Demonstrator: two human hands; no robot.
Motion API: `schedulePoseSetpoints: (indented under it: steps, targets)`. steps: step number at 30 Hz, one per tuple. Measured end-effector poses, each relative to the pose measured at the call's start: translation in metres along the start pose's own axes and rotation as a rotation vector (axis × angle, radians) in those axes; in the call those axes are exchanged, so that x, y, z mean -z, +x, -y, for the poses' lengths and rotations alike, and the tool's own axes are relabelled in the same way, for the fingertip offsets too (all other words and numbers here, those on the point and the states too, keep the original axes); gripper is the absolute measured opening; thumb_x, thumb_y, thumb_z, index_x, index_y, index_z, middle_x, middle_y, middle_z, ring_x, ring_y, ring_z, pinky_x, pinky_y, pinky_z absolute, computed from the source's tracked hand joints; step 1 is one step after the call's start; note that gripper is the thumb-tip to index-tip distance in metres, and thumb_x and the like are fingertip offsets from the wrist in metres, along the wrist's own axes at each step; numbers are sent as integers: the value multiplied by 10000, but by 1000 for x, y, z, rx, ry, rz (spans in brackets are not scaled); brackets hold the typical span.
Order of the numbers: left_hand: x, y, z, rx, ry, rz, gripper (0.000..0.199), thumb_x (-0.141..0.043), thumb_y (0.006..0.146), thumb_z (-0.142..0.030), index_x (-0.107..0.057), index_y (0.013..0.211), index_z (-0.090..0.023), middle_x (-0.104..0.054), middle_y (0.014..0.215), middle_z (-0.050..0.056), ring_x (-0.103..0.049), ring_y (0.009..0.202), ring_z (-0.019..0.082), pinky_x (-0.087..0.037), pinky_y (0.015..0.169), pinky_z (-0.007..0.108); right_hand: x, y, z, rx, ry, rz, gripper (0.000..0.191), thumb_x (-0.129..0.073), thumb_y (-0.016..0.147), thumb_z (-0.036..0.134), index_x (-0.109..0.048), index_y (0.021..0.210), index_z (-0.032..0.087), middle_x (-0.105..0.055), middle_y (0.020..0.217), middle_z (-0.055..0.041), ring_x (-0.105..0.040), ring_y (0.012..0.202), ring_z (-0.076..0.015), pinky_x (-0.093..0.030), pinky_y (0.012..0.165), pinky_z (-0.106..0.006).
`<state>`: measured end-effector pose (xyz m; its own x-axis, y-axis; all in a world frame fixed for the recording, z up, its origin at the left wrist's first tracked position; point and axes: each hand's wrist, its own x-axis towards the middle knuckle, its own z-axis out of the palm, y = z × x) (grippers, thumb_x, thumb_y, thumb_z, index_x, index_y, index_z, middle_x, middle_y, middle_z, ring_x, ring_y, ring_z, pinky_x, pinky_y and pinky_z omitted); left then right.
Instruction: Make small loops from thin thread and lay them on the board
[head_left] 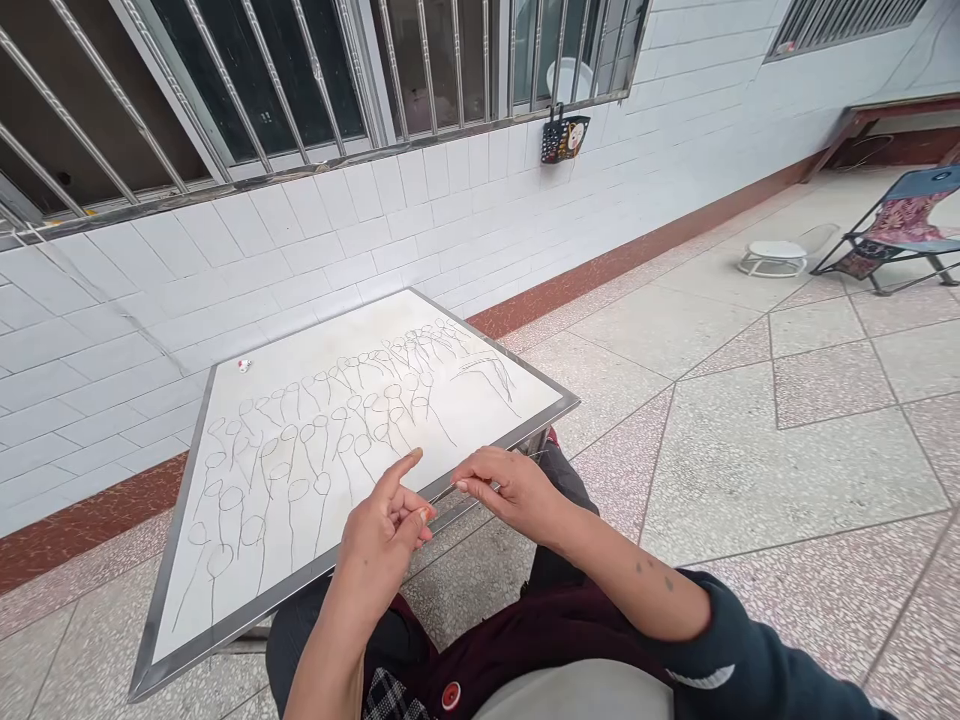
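Over the near edge of a white-topped table (360, 340) with a metal rim, my two hands are held close together. My left hand (382, 535) has its index finger stretched out, while the thumb presses against the other curled fingers; an orange-red spot shows at the thumb tip. Thumb and fingertips of my right hand (510, 490) are pinched together, pointing at the left hand. Whatever either pinch holds is too thin or hidden to make out. Many thin dark wires with a round loop at one end, such as this looped wire (231, 498), lie in rows on the tabletop.
Loose straight wires (487, 375) lie at the table's right side. A small white object (244, 366) sits near the far left corner. Behind stands a white tiled wall (322, 225) with barred windows and a hanging bag (564, 138). A low stool (776, 255) and folding chair (904, 220) stand right.
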<state>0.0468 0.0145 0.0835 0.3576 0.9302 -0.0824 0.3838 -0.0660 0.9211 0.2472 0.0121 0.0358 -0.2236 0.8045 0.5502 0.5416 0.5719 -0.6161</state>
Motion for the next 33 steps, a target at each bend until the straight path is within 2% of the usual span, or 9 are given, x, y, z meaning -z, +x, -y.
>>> schedulePoseSetpoints:
  steps: [3, 5, 9, 13, 18, 26, 29, 33]
  targets:
    - [-3, -3, -6, -19, 26, -109, 564, -552, 812, -267, -414, 1358, -279, -672, 855, 13, -636, 734, 186, -467, 759, 345, -1, 0, 7, -29, -26, -22, 106, -517, 899, 190, -622, 889, 193, -649, 794, -22, -574, 739, -134, -416, 647, -229]
    - [-6, -4, -9, -28, 62, -152, 556, -563, 811, -278, -430, 1350, -291, -686, 888, 17, -644, 772, 200, -459, 782, 348, -3, -1, 9, -36, -63, -29, 97, -523, 892, 200, -618, 877, 192, -630, 750, -14, -556, 688, -124, -396, 606, -218]
    - [-10, -5, -10, -52, 157, -171, 516, -529, 838, -276, -442, 1343, -334, -694, 903, 6, -646, 794, 208, -452, 773, 341, -10, -3, 8, 1, -166, -36, 89, -541, 877, 225, -613, 838, 190, -588, 678, -4, -535, 652, -120, -368, 583, -211]
    - [-11, -2, -8, -68, 211, -170, 518, -523, 842, -261, -440, 1341, -372, -700, 931, -3, -654, 825, 223, -444, 784, 351, -14, -4, 6, 19, -247, -58, 91, -524, 875, 190, -614, 869, 195, -591, 686, -4, -540, 651, -119, -365, 600, -211]
    - [-9, 1, -8, -62, 262, -142, 522, -515, 849, -266, -425, 1354, -364, -704, 952, 3, -652, 832, 220, -445, 791, 356, -15, -4, 9, 23, -291, -119, 109, -517, 849, 141, -609, 874, 193, -602, 680, -1, -544, 627, -119, -355, 580, -210]
    - [-13, 0, -9, -79, 263, -151, 493, -492, 857, -250, -455, 1335, -363, -691, 934, 2, -647, 838, 221, -448, 795, 358, -31, -4, 13, -92, -412, -246, 109, -508, 834, 142, -585, 767, 182, -571, 615, 5, -532, 573, -118, -293, 514, -226]
    - [-14, 2, -8, -82, 202, -105, 490, -490, 865, -293, -440, 1349, -345, -687, 952, 12, -640, 858, 215, -459, 819, 364, -33, -5, 13, -138, -366, -242, 108, -504, 843, 152, -581, 774, 184, -565, 620, 11, -524, 575, -114, -296, 521, -225]
    - [-11, 1, -6, -70, 38, -89, 534, -545, 837, -345, -427, 1357, -309, -697, 935, 25, -636, 851, 209, -465, 829, 372, -29, -9, 12, -218, -126, -136, 106, -480, 882, 195, -579, 844, 199, -564, 644, 25, -498, 572, -105, -331, 532, -209]
